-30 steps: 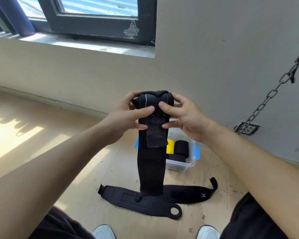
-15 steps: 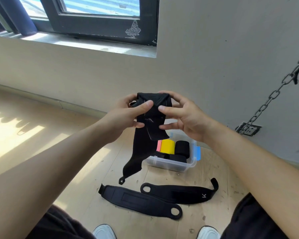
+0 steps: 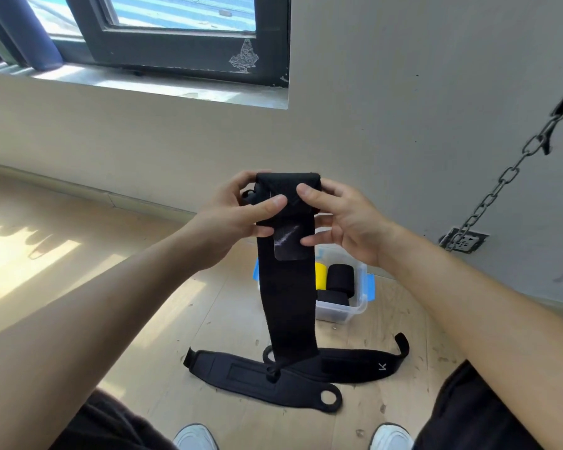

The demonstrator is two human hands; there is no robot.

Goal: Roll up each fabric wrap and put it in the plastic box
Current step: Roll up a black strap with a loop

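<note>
head view, and the black wrap [image 3: 288, 287] is up in the air between both hands, over the floor. its top end is rolled into a short fat cylinder. the rest hangs straight down as one flat matte band, with a shiny rectangular patch just under the roll and a small loop dangling at the bottom tip.

left hand [image 3: 238, 219] pinches the roll's left end, thumb across the front, fingers curled behind. right hand [image 3: 345, 222] pinches the right end the same way, thumb on the front face, lower fingers curled in against the band's edge.

behind the hanging band sits the plastic box [image 3: 342, 311] on the floor, clear walls, blue clips, partly hidden by the fabric. inside it a yellow roll [image 3: 320, 276] stands beside two black rolls [image 3: 340, 277], one on top of the other.

nearer the feet two more lie flat: the near wrap [image 3: 241, 375] with a round hole at its right end, and the far wrap [image 3: 355, 365] with a small white mark. they overlap where the hanging tip comes down; whether the tip touches them i cannot tell.

wooden floor [image 3: 78, 216] runs open and sunlit to the left. the wall [image 3: 403, 108] closes in right behind the box. a chain [image 3: 498, 190] slants down on the right, well apart from the hands. white shoes [image 3: 194, 438] sit at the bottom edge.
</note>
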